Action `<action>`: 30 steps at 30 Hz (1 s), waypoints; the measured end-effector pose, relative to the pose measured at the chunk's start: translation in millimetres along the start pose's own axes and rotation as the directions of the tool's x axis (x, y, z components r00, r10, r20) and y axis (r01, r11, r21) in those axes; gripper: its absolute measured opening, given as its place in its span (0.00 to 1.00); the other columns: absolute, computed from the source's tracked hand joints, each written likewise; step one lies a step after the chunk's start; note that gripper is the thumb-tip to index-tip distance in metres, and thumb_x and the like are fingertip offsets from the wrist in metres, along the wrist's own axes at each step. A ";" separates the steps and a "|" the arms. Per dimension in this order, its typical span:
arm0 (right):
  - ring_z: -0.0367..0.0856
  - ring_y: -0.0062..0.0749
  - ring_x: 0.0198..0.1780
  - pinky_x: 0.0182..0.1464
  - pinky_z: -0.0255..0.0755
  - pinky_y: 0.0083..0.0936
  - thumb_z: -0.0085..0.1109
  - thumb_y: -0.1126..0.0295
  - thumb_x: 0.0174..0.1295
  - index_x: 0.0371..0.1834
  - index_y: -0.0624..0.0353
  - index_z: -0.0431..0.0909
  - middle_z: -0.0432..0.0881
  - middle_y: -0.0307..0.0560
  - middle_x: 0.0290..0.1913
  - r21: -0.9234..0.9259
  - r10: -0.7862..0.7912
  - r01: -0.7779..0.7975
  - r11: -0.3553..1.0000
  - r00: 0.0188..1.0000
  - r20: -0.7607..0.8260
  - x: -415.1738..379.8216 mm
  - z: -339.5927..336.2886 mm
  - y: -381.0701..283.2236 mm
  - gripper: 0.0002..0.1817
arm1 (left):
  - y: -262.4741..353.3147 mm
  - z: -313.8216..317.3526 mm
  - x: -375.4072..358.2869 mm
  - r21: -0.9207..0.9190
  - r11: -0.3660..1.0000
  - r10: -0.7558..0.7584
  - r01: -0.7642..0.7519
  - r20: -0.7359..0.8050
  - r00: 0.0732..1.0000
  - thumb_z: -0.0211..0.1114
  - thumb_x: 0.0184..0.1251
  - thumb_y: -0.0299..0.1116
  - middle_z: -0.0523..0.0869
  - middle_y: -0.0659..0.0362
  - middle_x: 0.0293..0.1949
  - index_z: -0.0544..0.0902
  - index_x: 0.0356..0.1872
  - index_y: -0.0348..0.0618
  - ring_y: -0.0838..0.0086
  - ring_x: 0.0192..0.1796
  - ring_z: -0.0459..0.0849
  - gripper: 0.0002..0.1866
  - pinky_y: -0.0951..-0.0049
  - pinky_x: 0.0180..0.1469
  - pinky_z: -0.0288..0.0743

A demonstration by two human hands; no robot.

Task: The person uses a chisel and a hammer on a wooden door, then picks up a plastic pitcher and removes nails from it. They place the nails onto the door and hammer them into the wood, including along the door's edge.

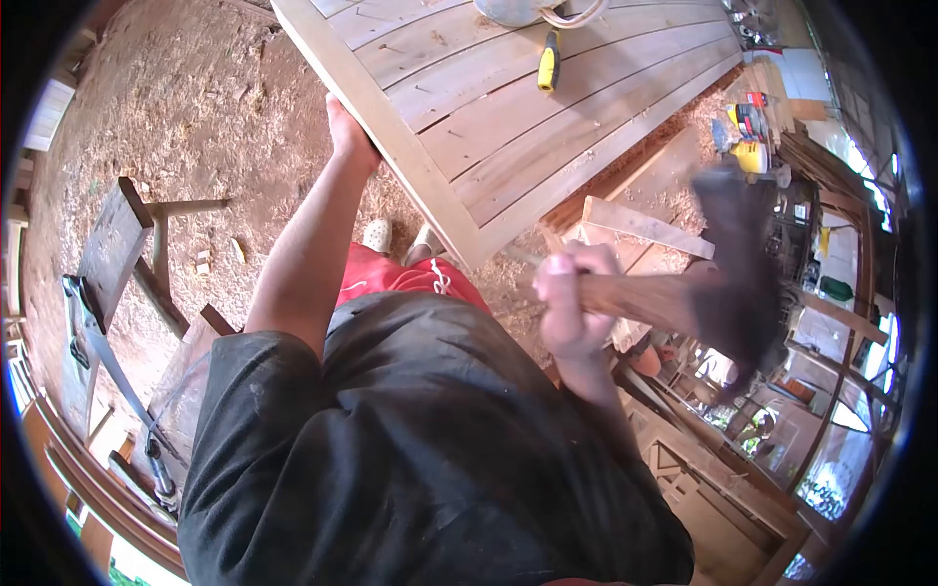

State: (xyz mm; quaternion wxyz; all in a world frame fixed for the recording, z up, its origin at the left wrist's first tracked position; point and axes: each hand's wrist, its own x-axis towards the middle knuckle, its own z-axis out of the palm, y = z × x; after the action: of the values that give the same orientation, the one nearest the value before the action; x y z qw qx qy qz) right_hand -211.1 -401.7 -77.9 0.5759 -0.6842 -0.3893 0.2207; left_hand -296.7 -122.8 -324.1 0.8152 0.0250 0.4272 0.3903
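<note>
A framed wooden panel (459, 127) of slats, with several nails standing up from it, fills the upper middle. My left hand (350, 137) grips its left edge, the fingers partly hidden beneath the frame. On the right, my right hand (575, 303) is wrapped around the wooden handle of a mallet (650, 301). The mallet's large dark head is blurred by motion and held up beside the panel's near corner. A yellow and black tool (549, 63) lies on the slats, close to a rounded pale object (510, 10) cut off by the top edge.
Wood shavings (215, 107) cover the ground at left, where a small wooden bench (115, 249) stands. Boards (645, 230) lie right of the panel. Beyond them are a yellow container (750, 156) and stacked timber (831, 171). Carved wooden pieces (703, 493) sit at lower right.
</note>
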 end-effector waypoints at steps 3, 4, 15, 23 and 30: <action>0.79 0.28 0.27 0.32 0.71 0.32 0.65 0.68 0.72 0.30 0.64 0.77 0.78 0.46 0.22 -0.342 0.345 -0.283 0.896 0.929 0.135 -26.2 -11.3 94.8 0.13 | -0.6 -2.9 1.5 0.006 1.000 0.026 -0.026 -0.008 1.000 0.42 0.79 0.66 0.84 0.58 0.38 0.80 0.48 0.51 0.61 0.41 0.85 0.30 0.53 0.44 0.83; 0.79 0.31 0.26 0.32 0.71 0.34 0.66 0.67 0.71 0.29 0.65 0.77 0.79 0.48 0.22 -0.495 0.328 -0.241 0.835 0.940 0.097 -32.9 -9.2 115.9 0.15 | -0.4 -1.5 -0.7 0.019 0.999 0.028 -0.027 -0.018 0.999 0.43 0.79 0.66 0.84 0.58 0.38 0.80 0.48 0.51 0.62 0.40 0.85 0.29 0.54 0.43 0.83; 0.79 0.32 0.28 0.32 0.69 0.33 0.63 0.69 0.72 0.30 0.63 0.78 0.80 0.45 0.24 -0.309 0.176 -0.140 0.941 0.980 0.093 -24.4 -6.3 95.6 0.12 | -2.4 -5.5 7.4 -0.018 0.997 0.075 -0.075 0.017 0.997 0.41 0.81 0.59 0.85 0.55 0.39 0.78 0.52 0.48 0.60 0.41 0.87 0.27 0.53 0.43 0.85; 0.77 0.28 0.22 0.26 0.66 0.35 0.64 0.52 0.76 0.28 0.62 0.76 0.75 0.43 0.19 -0.384 0.379 -0.315 0.868 0.920 0.102 -2.8 -5.8 74.0 0.25 | -1.7 -6.3 8.3 -0.037 0.997 0.072 -0.069 0.073 0.995 0.43 0.80 0.61 0.85 0.54 0.38 0.78 0.51 0.48 0.58 0.38 0.86 0.27 0.53 0.41 0.85; 0.69 0.22 0.22 0.27 0.65 0.22 0.62 0.64 0.77 0.30 0.57 0.71 0.66 0.33 0.19 0.220 -0.247 0.238 0.946 0.969 0.016 38.2 17.9 -26.0 0.17 | -3.6 -7.3 7.6 -0.045 0.997 0.068 -0.066 0.046 0.997 0.41 0.81 0.60 0.85 0.53 0.38 0.78 0.52 0.47 0.58 0.39 0.87 0.28 0.53 0.41 0.86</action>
State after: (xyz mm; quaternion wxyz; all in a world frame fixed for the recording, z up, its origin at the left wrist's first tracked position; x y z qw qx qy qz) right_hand -208.8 -359.7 -51.7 0.6612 -0.5594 -0.4563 0.2042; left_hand -297.2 -122.4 -335.3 0.8120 0.0307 0.3980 0.4259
